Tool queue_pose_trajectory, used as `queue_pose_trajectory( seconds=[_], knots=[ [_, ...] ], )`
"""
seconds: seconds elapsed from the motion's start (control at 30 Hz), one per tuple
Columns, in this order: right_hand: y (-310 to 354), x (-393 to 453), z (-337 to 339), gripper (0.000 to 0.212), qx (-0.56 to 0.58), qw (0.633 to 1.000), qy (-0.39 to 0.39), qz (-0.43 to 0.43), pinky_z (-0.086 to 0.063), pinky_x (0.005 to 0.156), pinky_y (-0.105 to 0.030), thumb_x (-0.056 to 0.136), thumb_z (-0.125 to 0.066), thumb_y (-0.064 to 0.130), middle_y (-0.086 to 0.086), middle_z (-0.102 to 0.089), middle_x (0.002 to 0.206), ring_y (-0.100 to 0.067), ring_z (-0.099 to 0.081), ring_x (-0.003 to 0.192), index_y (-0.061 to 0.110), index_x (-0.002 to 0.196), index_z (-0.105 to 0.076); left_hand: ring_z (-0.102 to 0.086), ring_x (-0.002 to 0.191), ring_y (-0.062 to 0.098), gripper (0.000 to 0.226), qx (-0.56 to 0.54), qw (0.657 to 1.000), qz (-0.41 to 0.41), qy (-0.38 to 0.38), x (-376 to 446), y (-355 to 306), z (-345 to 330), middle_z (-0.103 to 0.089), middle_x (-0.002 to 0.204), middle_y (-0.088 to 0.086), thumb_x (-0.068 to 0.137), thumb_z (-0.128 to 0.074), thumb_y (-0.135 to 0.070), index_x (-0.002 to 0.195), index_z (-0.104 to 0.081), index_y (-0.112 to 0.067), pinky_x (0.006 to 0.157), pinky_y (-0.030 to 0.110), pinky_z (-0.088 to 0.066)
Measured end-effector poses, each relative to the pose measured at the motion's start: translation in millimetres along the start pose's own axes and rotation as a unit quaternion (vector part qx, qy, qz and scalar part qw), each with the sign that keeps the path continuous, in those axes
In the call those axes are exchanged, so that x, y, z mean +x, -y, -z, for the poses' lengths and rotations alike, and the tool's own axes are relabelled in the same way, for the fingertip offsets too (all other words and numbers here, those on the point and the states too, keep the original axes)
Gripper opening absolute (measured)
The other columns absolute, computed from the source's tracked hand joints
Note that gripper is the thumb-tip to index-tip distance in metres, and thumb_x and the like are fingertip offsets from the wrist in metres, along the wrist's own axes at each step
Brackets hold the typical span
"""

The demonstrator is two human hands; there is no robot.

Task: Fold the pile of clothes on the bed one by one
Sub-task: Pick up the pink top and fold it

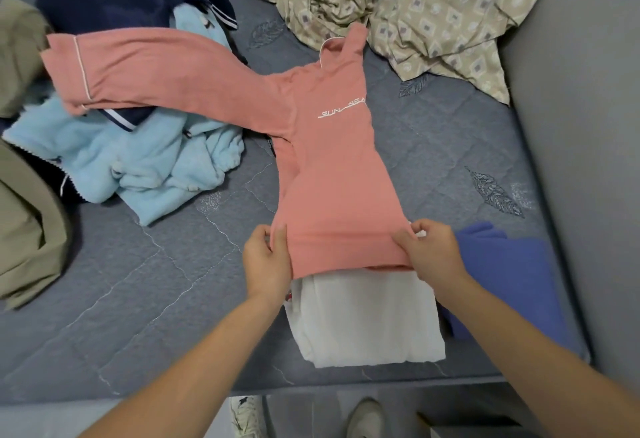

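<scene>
— What waits at our left?

— The unfolded pile [114, 132], pale blue fleece and navy pieces heaped on the grey mattress [145, 299], kept aside so the middle stays free for folding. One long sleeve [145, 74] of the pink top [332, 174] is flung out across it, not yet tucked in.

— And the hands?

— Our left hand [266, 261] pinches the pink top's hem at one corner, thumb over the cloth; our right hand [429, 250] pinches the other corner. We judge we hold it taut so the body lies flat and narrow for the next fold. The other sleeve seems already folded under, though we cannot see it.

— Why there?

— The hem overlaps a folded white garment [367, 320], likely the finished stack. A blue piece [502, 264] lies to its right; a patterned sheet [415, 4] is bunched beyond.
</scene>
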State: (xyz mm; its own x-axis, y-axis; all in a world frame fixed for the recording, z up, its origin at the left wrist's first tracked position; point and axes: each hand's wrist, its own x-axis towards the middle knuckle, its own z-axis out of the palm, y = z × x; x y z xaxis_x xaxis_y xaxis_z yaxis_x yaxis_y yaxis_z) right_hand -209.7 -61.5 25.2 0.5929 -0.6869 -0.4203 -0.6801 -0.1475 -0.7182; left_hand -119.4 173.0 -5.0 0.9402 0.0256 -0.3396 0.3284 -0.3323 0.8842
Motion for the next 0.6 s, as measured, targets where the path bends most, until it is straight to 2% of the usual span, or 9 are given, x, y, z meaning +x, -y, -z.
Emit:
queue_pose_trajectory(
  seconds=[0.1,0.17,0.23,0.3,0.37,0.43,0.5,0.53,0.6],
  knots=[
    [-20,-1,0,0.036,-0.134,0.990,0.031,-0.024,-0.040,0.053,-0.031,0.087,-0.073,0.026,-0.001,-0.048,0.059,-0.024,-0.047,0.057,0.015,0.066,-0.046,-0.051,0.062,0.024,0.039,0.074,0.993,0.084,0.036,0,26,-5,-0.049,0.060,0.001,0.103,-0.059,-0.030,0.070,-0.048,-0.013,0.062,0.045,-0.053],
    [-26,-1,-5,0.030,-0.277,0.959,0.053,0.000,-0.042,0.059,-0.035,0.090,-0.066,0.033,-0.003,-0.057,0.074,-0.030,-0.055,0.073,0.016,0.074,-0.049,-0.055,0.066,0.029,0.038,0.126,0.980,0.136,0.066,6,37,-12,-0.053,0.063,0.003,0.102,-0.057,-0.030,0.069,-0.048,-0.013,0.071,0.054,-0.058],
    [-23,-3,-9,0.019,-0.400,0.914,0.030,0.063,-0.038,0.063,-0.036,0.092,-0.061,0.032,-0.005,-0.060,0.091,-0.032,-0.056,0.085,0.016,0.092,-0.053,-0.060,0.073,0.032,0.032,0.165,0.973,0.140,0.082,7,38,-18,-0.059,0.072,0.005,0.100,-0.055,-0.031,0.075,-0.052,-0.012,0.076,0.053,-0.059],
    [-20,-5,-15,0.030,-0.458,0.870,-0.040,0.177,-0.034,0.063,-0.036,0.082,-0.066,0.022,-0.006,-0.055,0.101,-0.031,-0.055,0.091,0.015,0.108,-0.052,-0.062,0.093,0.034,0.021,0.239,0.967,0.074,0.053,3,33,-20,-0.061,0.095,0.006,0.100,-0.055,-0.032,0.093,-0.055,-0.012,0.081,0.047,-0.055],
    [-19,-2,-23,0.051,-0.454,0.842,-0.073,0.283,-0.039,0.068,-0.040,0.074,-0.069,0.020,-0.008,-0.053,0.114,-0.031,-0.052,0.099,0.015,0.123,-0.054,-0.052,0.114,0.029,0.025,0.287,0.954,-0.081,0.032,-3,29,-20,-0.053,0.122,0.006,0.101,-0.054,-0.031,0.120,-0.054,-0.016,0.089,0.045,-0.049],
    [-24,2,-33,0.061,-0.420,0.836,-0.027,0.352,-0.044,0.090,-0.045,0.085,-0.063,0.027,-0.011,-0.052,0.141,-0.032,-0.050,0.123,0.013,0.143,-0.051,-0.041,0.136,0.024,0.044,0.319,0.918,-0.177,0.153,-6,30,-19,-0.041,0.150,0.001,0.105,-0.048,-0.039,0.147,-0.045,-0.026,0.107,0.046,-0.042],
    [-38,2,-42,0.060,-0.431,0.814,0.039,0.388,-0.036,0.113,-0.047,0.098,-0.045,0.034,-0.015,-0.046,0.156,-0.032,-0.042,0.143,0.010,0.153,-0.047,-0.019,0.155,0.018,0.057,0.384,0.861,-0.164,0.290,-7,41,-20,-0.018,0.170,-0.004,0.108,-0.037,-0.052,0.161,-0.028,-0.035,0.125,0.042,-0.024],
    [-45,-1,-46,0.060,-0.459,0.799,0.066,0.383,-0.032,0.117,-0.048,0.101,-0.036,0.036,-0.016,-0.046,0.158,-0.032,-0.040,0.147,0.008,0.153,-0.047,-0.011,0.158,0.017,0.059,0.408,0.844,-0.141,0.319,-6,48,-20,-0.010,0.173,-0.006,0.108,-0.033,-0.055,0.163,-0.022,-0.037,0.128,0.040,-0.016],
    [-49,-4,-55,0.062,-0.484,0.795,0.082,0.357,-0.028,0.118,-0.051,0.100,-0.032,0.035,-0.017,-0.046,0.158,-0.034,-0.041,0.148,0.005,0.152,-0.048,-0.010,0.159,0.018,0.059,0.400,0.857,-0.107,0.306,-2,52,-17,-0.009,0.173,-0.006,0.108,-0.032,-0.057,0.163,-0.020,-0.039,0.129,0.039,-0.012]
  ],
)
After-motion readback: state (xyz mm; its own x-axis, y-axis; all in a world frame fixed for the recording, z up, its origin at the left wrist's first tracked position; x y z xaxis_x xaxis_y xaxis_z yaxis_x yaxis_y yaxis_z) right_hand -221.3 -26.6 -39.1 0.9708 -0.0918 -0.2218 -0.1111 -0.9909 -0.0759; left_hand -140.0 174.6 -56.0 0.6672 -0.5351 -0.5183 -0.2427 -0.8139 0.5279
